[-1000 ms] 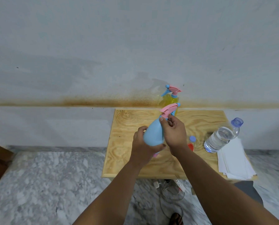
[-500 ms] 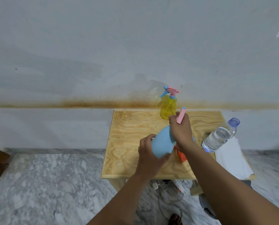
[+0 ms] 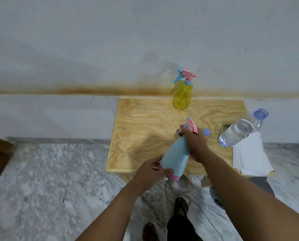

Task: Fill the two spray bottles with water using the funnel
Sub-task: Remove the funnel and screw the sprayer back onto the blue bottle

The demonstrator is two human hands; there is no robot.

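A: Where is the blue spray bottle [image 3: 175, 156]?

B: In the air, tilted over the near edge of the wooden table [image 3: 145, 129]; its pink base points toward the person, its pink trigger head [image 3: 191, 125] away toward the wall.

A: And the hands?

B: The left hand [image 3: 151, 171] grips the bottle's lower end, fingers curled round it at the pink base; the right hand [image 3: 194, 142] is wrapped round the neck just under the trigger head.

A: The other bottle?

B: The yellow spray bottle [image 3: 182, 94] stands upright at the far edge of the table, near the wall, with its head on; well apart from the hands.

A: Any water?

B: A clear water bottle [image 3: 239, 131] stands on the right of the table, uncapped; its blue cap [image 3: 206, 131] lies just beside the right hand; white paper [image 3: 249, 157] lies beside the bottle at the table's right edge.

A: The funnel?

B: Cannot tell; a sliver of red shows at the right hand, mostly hidden.
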